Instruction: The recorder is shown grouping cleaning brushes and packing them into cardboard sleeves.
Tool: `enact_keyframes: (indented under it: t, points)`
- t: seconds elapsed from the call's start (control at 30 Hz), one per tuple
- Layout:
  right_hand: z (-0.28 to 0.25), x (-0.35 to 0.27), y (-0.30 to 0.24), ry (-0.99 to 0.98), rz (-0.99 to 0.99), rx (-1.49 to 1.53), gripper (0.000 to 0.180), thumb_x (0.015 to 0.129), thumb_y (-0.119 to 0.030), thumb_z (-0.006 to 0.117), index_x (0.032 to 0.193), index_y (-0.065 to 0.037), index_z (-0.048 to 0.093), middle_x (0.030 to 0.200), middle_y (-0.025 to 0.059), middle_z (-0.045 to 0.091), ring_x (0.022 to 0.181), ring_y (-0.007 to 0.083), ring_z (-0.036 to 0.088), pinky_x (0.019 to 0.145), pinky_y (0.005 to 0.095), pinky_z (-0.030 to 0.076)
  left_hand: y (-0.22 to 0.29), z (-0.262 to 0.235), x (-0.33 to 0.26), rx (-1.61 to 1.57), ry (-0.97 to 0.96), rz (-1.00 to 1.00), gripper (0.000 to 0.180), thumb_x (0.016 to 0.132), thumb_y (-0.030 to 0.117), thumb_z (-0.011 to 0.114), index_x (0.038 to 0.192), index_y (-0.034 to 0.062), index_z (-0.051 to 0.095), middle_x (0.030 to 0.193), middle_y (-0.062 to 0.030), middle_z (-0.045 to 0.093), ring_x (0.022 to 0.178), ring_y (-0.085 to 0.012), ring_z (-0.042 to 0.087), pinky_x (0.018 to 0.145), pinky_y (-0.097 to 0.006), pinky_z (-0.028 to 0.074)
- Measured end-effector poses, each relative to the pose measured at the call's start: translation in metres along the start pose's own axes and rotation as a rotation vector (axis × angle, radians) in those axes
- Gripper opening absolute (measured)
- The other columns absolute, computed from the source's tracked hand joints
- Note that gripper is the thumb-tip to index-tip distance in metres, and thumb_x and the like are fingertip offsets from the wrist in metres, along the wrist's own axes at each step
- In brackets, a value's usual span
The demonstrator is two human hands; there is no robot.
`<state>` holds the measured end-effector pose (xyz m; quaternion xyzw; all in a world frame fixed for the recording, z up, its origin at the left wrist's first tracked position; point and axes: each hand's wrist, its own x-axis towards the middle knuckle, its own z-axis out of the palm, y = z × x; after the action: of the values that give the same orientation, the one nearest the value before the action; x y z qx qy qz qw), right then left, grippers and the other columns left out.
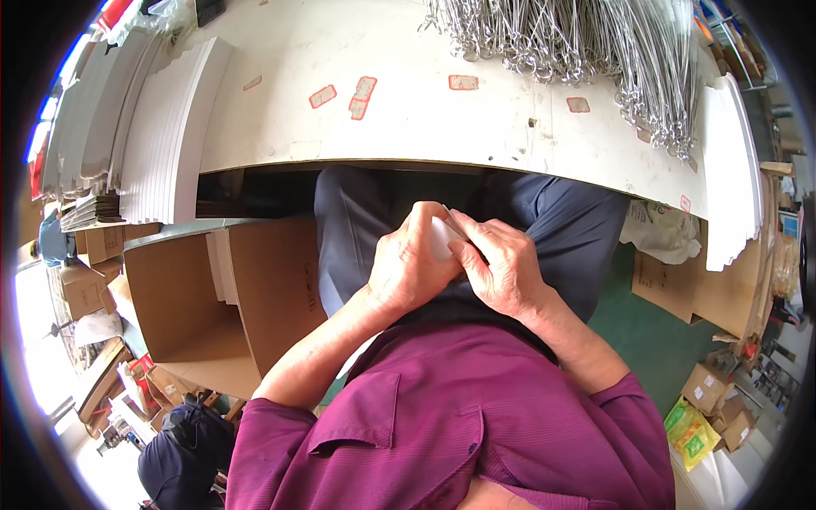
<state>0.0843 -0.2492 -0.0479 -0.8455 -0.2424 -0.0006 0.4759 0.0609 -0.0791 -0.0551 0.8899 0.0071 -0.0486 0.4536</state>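
Observation:
Both hands meet above my lap, just in front of the table edge. My left hand (410, 262) has its fingers curled round a small white piece (441, 239). From the other side my right hand (503, 265) grips the same piece, its thumb and fingers closed on it. Most of the piece is covered by the fingers, so its full shape and kind do not show. A thin edge sticks up between the fingertips of the two hands.
A white table (382, 127) spans the far side, with bundled metal wires with looped ends (586, 59) at its right. Stacked white sheets (166, 127) stand at left, another white stack (731, 170) at right. An open cardboard box (187, 297) sits left of my legs.

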Motion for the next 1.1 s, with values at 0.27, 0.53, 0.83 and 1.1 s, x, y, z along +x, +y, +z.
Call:
enact_keyframes:
  t: [0.27,0.53,0.83,1.1]
  points:
    - [0.0,0.004,0.001,-0.076,0.43,0.372,0.02,0.097,-0.015,0.069,0.104,0.002,0.075,0.086,0.0145,0.075,0.072,0.0136,0.07,0.065,0.0301,0.054,-0.003,0.006,-0.003,0.075,0.002,0.002,0.075,0.075,0.024,0.083,0.135,0.0043,0.042,0.094,-0.0227,0.072,0.081,-0.0403,0.073,0.072,-0.046,0.061]
    - [0.005,0.009,0.003,-0.057,0.56,0.502,0.014,0.093,-0.008,0.073,0.092,0.004,0.066,0.082,0.0126,0.075,0.076,0.0125,0.072,0.068,0.0273,0.058,0.002,0.006,-0.006,0.079,-0.013,0.017,0.075,0.074,0.028,0.085,0.132,-0.0003,0.046,0.095,-0.0215,0.071,0.083,-0.0364,0.074,0.071,-0.044,0.061]
    - [-0.003,0.01,0.013,-0.061,0.726,0.73,0.018,0.094,-0.012,0.074,0.084,0.001,0.067,0.068,0.0032,0.068,0.055,0.0036,0.057,0.045,0.022,0.042,-0.005,0.002,-0.014,0.14,-0.075,-0.004,0.06,0.075,0.027,0.083,0.123,0.0002,0.058,0.108,-0.0205,0.069,0.097,-0.0376,0.071,0.083,-0.045,0.058]
    - [0.002,0.008,0.012,-0.012,0.623,0.571,0.021,0.094,-0.013,0.075,0.081,0.001,0.068,0.068,0.0038,0.069,0.058,0.0048,0.059,0.052,0.0234,0.045,-0.003,0.001,-0.014,0.149,-0.122,-0.034,0.058,0.075,0.027,0.083,0.122,0.0,0.059,0.109,-0.0209,0.07,0.097,-0.038,0.071,0.082,-0.045,0.058]
